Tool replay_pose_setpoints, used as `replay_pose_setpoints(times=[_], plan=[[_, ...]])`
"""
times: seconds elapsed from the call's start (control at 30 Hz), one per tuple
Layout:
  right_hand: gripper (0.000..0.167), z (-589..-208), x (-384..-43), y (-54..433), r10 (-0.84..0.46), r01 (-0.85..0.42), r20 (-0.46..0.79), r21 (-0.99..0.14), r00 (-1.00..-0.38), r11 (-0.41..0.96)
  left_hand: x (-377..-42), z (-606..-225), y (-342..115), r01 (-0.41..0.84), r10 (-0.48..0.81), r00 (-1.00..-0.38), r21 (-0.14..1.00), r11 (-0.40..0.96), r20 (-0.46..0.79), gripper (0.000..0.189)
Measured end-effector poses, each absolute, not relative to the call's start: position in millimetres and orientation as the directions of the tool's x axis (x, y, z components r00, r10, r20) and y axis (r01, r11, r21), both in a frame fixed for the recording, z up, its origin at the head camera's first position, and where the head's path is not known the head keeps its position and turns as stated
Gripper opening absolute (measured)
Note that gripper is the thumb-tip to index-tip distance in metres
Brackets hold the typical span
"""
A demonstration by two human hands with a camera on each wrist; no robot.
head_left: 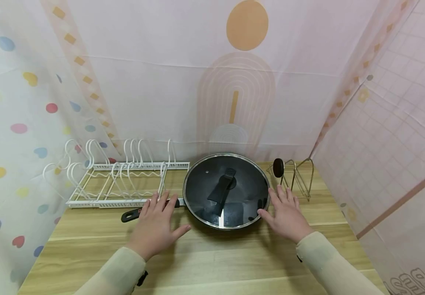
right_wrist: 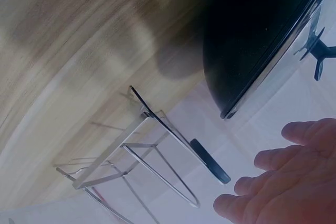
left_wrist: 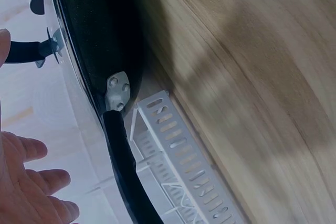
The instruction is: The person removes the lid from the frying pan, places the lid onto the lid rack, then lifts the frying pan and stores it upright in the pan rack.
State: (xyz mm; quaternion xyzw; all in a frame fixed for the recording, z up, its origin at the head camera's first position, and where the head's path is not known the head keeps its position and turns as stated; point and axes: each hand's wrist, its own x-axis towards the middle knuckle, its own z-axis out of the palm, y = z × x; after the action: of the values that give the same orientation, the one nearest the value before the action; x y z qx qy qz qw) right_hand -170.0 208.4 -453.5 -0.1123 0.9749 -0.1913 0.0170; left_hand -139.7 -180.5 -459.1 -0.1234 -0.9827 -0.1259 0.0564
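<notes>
A black frying pan (left_wrist: 100, 30) with a long black handle (left_wrist: 124, 166) sits on the wooden table, its handle pointing left. On top lies a glass lid (head_left: 197, 192) with a metal rim and a black upright knob (head_left: 222, 190). My left hand (head_left: 157, 227) hovers over the pan's handle with fingers spread, holding nothing; the left wrist view shows its fingers apart from the handle. My right hand (head_left: 285, 215) is at the pan's right edge, fingers spread and fingertips close to the lid's rim, with nothing in its grasp.
A white wire dish rack (head_left: 105, 203) stands behind the handle at the left. Right of the pan is a small metal wire rack (right_wrist: 126, 150) with a dark oval piece (right_wrist: 210, 162) on it. A patterned curtain (head_left: 153, 82) hangs along the table's back edge.
</notes>
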Motion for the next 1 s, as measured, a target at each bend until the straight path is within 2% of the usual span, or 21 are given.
replay_pose_setpoints(times=[0.3,1.0], plan=[[0.084,-455,-169,210,-0.225,-0.206,-0.006,-0.383,-0.974,0.901,-141,-458,-183,0.261,0.228,-0.961,0.228,0.938,0.159,0.100],[0.086,-460,-172,215,-0.202,-0.181,-0.016,-0.379,-0.979,0.908,-147,-468,-227,0.218,0.196,-0.971,0.179,0.960,0.134,0.097]])
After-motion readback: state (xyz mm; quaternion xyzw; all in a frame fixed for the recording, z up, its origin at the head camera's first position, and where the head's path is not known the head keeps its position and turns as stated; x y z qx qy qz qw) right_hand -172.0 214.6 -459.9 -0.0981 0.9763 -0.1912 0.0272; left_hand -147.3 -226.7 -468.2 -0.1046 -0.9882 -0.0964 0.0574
